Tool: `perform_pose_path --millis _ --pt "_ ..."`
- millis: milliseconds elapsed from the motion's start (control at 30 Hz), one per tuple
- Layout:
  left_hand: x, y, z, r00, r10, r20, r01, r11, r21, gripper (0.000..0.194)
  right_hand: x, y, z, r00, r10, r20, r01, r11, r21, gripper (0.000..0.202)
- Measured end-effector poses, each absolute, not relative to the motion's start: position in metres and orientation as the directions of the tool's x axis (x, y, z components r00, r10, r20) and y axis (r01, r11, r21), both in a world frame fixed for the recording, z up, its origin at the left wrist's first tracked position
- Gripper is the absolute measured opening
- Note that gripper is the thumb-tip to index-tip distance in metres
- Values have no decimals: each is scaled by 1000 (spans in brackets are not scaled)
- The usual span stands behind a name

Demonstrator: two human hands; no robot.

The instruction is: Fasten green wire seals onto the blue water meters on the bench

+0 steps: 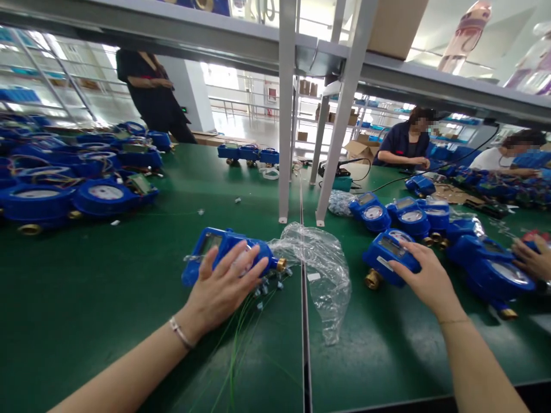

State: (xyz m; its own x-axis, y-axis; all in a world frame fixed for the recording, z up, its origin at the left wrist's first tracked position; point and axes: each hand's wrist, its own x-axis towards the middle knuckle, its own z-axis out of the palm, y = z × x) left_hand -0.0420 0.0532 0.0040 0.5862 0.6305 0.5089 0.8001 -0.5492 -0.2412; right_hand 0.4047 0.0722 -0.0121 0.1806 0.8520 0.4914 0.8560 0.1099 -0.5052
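My left hand (226, 281) lies with fingers spread over a blue water meter (210, 240) that has a display window and a brass fitting pointing right. Beside that meter are a crumpled clear plastic bag (327, 275) and green seal wires (235, 350) with small clear tags. My right hand (424, 278) has its thumb and fingers on another blue water meter (381, 252), which sits tilted on the green table with its brass end toward me. The palm side of both hands is hidden.
More blue meters (411, 215) stand behind and right of my right hand; another person's hand (534, 258) is at the right edge. Many wired meters (103, 195) crowd the left. Grey shelf posts (286, 115) rise mid-table. Several co-workers (404, 140) are beyond.
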Motion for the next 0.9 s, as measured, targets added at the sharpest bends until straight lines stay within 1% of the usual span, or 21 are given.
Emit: perform_pose_path --millis 67,133,267,333,400,433,500,600,667,767,833,900 --pt "-37 67 18 553 698 455 833 -483 -271 46 401 69 -18 228 838 496 820 110 -562 68" --pt "-29 81 28 513 754 410 859 -452 -241 47 395 60 -27 337 813 475 755 69 -653 77" --pt "-11 113 36 357 825 438 934 -328 -142 41 382 42 -42 495 808 320 582 -35 -812 100" --pt "-2 127 39 307 837 453 950 -293 -103 41 377 38 -43 554 798 236 483 -78 -872 109" --pt "7 132 42 278 847 453 958 -279 -67 42 373 39 -41 606 775 182 381 -82 -921 115" --pt "12 131 42 284 851 441 955 -291 -53 43 372 40 -40 615 770 169 341 -66 -938 115" --pt "23 118 38 356 857 372 928 -371 -32 45 371 42 -36 612 772 173 302 -26 -953 108" --pt "32 87 20 505 843 185 857 -515 6 52 373 40 -34 603 774 193 300 3 -954 95" --pt "29 70 6 550 831 87 832 -554 26 52 376 33 -33 578 800 160 268 -1 -963 96" --pt "5 67 -4 624 781 -9 781 -623 50 44 380 17 -31 474 879 53 164 -29 -986 100" --pt "-18 76 1 685 726 -59 729 -681 72 52 379 7 -28 380 925 -9 104 -53 -993 101" --pt "-38 87 13 733 673 -94 680 -727 92 62 376 1 -25 300 953 -35 65 -57 -996 97"
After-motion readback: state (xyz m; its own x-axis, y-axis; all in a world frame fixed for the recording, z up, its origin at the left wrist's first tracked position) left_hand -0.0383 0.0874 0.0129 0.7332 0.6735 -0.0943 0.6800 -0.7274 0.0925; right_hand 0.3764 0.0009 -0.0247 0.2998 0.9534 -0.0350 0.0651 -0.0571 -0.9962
